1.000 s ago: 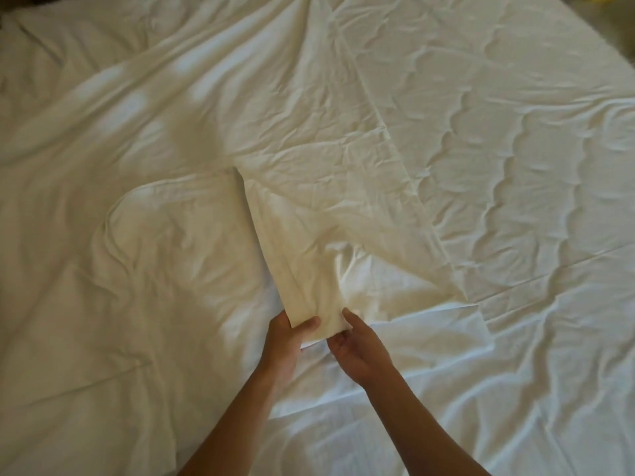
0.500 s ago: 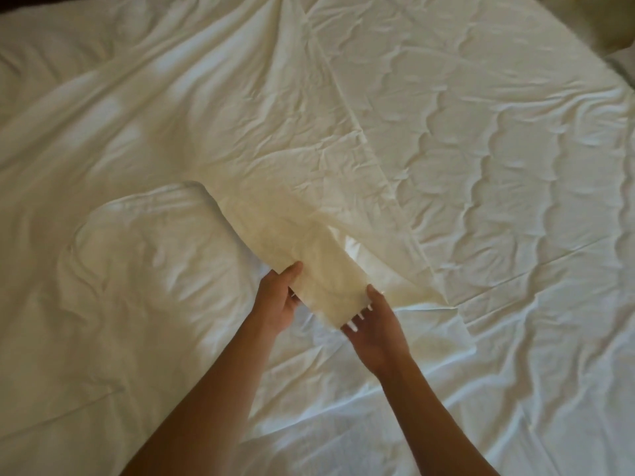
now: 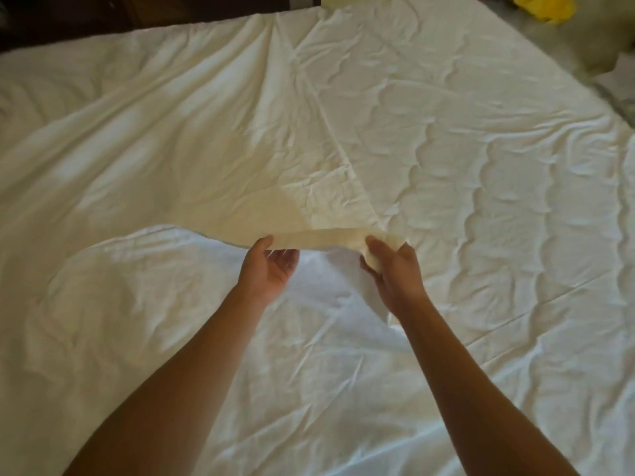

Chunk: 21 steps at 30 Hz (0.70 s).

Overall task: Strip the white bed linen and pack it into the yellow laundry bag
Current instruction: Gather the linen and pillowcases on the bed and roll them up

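The bed (image 3: 515, 338) is filling almost the whole frame, its lower white layer lying wrinkled, with wavy quilted lines running down the right side. A dark strip of room is showing along the upper left edge, too dim for me to make out. At the upper right corner a pale floor is peeking past the bed's edge.

The sheet (image 3: 206, 149) is spreading across the upper left and centre, creased, its near edge lifting off the bed at mid-frame, where I am holding it up. Its right border is running diagonally from the top centre down to my right hand.

The bag (image 3: 543, 8) is lying at the top right corner, well apart from the sheet, only partly in the frame.

My left hand (image 3: 271, 269) is pinching the sheet's near edge at centre frame, thumb on top, palm turned up. My right hand (image 3: 395, 273), just right of it, is gripping the sheet's bunched corner, fingers curled round the cloth.
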Each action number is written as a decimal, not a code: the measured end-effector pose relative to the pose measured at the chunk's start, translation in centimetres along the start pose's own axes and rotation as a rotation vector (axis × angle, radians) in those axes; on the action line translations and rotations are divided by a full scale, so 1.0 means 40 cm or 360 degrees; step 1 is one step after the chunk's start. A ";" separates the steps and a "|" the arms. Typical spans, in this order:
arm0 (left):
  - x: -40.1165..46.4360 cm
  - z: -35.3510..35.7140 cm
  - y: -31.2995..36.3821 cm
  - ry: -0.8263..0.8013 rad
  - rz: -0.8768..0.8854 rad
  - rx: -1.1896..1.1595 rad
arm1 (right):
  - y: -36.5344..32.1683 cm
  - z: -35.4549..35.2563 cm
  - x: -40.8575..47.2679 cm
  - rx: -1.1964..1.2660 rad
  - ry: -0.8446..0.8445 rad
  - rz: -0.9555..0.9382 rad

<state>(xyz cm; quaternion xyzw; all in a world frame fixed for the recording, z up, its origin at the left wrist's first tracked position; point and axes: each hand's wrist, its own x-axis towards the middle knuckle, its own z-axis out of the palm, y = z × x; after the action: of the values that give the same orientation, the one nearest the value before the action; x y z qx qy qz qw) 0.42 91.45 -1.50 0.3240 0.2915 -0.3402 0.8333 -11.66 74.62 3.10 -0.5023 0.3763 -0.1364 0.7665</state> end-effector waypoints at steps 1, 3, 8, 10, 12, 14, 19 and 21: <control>0.021 0.024 0.014 0.0052 0.0059 0.0074 | -0.024 0.009 0.042 0.0013 0.0027 -0.0026; 0.060 0.075 0.044 0.0114 0.0182 0.0208 | -0.063 0.027 0.134 0.0008 0.0078 -0.0067; 0.152 0.145 0.103 0.0121 0.0318 0.0527 | -0.086 0.048 0.319 0.0105 0.0122 0.0062; 0.194 0.146 0.110 0.0107 0.0316 0.0612 | -0.066 0.052 0.371 0.0163 0.0116 0.0117; 0.240 0.134 0.108 0.0132 0.0306 0.0692 | -0.029 0.050 0.424 0.0156 0.0076 0.0160; 0.290 0.105 0.095 0.0178 0.0271 0.0782 | 0.021 0.050 0.466 0.0060 0.0056 0.0236; 0.388 0.016 0.057 0.0248 0.0227 0.0810 | 0.167 0.030 0.530 -0.0021 0.0096 0.0371; 0.416 0.014 0.058 0.0248 0.0247 0.0835 | 0.190 0.030 0.555 -0.0121 0.0140 0.0363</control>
<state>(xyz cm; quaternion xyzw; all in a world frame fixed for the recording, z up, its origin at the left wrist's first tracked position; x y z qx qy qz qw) 12.29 86.05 -12.11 0.5752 0.2309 -0.3132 0.7195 3.00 65.87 -13.04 -0.4784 0.4690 -0.0558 0.7403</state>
